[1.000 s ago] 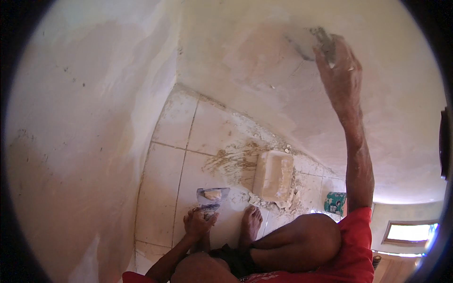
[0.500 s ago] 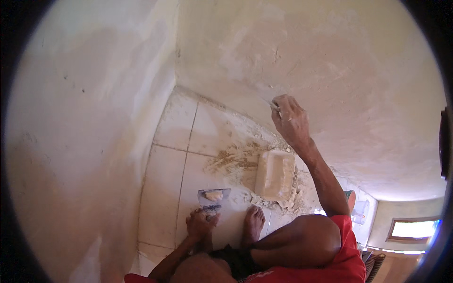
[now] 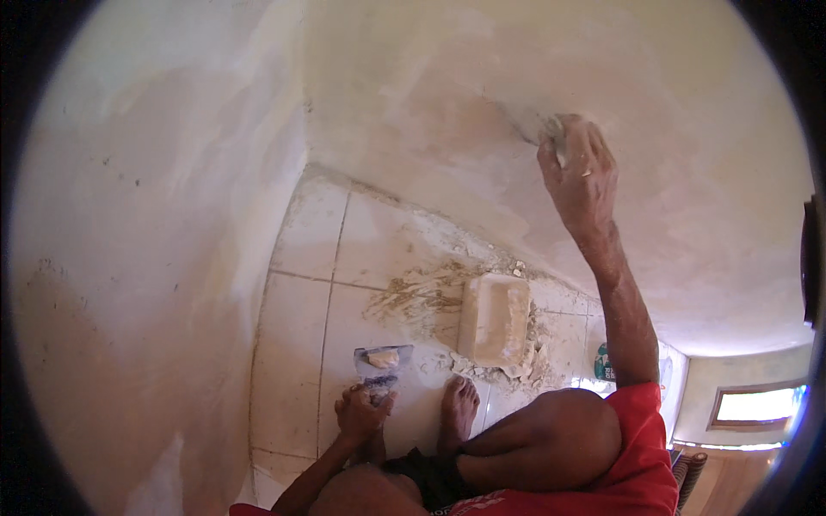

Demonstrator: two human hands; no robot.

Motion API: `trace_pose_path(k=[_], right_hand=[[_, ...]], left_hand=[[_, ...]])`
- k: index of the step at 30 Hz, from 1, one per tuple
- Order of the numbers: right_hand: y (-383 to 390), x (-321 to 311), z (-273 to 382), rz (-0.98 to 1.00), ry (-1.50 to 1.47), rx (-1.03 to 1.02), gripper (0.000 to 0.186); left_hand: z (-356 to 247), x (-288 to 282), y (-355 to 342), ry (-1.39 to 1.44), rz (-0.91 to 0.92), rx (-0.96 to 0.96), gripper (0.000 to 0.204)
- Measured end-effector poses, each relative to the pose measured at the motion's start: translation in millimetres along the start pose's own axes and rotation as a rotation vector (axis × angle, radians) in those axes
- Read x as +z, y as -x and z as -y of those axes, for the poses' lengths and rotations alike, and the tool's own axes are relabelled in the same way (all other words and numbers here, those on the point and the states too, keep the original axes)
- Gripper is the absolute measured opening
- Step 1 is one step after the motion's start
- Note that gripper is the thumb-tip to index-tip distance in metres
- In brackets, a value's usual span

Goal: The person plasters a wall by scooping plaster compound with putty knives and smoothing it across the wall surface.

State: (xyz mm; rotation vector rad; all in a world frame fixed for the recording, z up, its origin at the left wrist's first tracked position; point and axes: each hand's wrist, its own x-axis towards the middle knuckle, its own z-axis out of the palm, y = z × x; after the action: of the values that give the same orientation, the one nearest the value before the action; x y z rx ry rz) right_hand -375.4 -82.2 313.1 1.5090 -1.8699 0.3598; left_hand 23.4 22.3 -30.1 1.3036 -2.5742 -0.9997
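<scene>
My right hand (image 3: 581,176) is raised against the patchy plastered wall (image 3: 688,172), its fingers pinched round a putty knife (image 3: 533,125) whose thin blade lies on the wall surface. Low down, near my bare foot (image 3: 456,413), my left hand (image 3: 361,413) grips the handle of a wide metal plastering blade (image 3: 368,366) that carries a lump of pale putty (image 3: 384,358). A shallow, putty-smeared cream tray (image 3: 490,318) sits on the tiled floor (image 3: 297,314) to the right of that blade, with dry crumbs and smears around it.
Another plastered wall (image 3: 146,284) rises on the left and meets the facing wall in a corner. A green container (image 3: 602,359) stands behind my right forearm. A small bright window (image 3: 757,404) and a dark woven piece of furniture (image 3: 688,473) are at the far right.
My right hand swept down and left from high on the wall half a second ago, and is now back higher and further right. My left hand has hardly moved.
</scene>
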Motion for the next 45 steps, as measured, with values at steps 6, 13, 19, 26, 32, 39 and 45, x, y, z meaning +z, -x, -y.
trace_pose_path(k=[6,13,19,26,32,39,45], right_hand=[[-36.7,-48.8,-18.1,-0.093,0.112,-0.035,0.025],[-38.4,-99.1,-5.8,-0.182,-0.005,0.35,0.026],[36.2,-60.2,-3.2,0.075,-0.707,0.863,0.036],[70.3,-6.2,17.5,0.025,-0.977,0.909,0.027],[57.6,17.6,32.7,0.049,-0.801,0.925,0.028],[45.8,10.6,40.2,0.024,-0.704,0.911,0.03],[27.0,-11.5,22.7,-0.017,-0.702,0.87,0.032]], left_hand=[[-28.3,-30.8,-19.6,0.255,0.316,-0.259,0.072],[-15.6,-24.0,-8.8,0.211,0.166,-0.265,0.075],[21.8,37.6,-3.3,0.043,0.241,-0.067,0.07],[38.4,44.1,7.9,-0.307,0.222,0.39,0.037],[15.2,5.0,-7.2,0.1,0.407,-0.111,0.074],[8.1,3.1,-3.9,0.141,0.269,-0.174,0.074],[25.1,27.4,-2.0,0.229,0.32,-0.169,0.059]])
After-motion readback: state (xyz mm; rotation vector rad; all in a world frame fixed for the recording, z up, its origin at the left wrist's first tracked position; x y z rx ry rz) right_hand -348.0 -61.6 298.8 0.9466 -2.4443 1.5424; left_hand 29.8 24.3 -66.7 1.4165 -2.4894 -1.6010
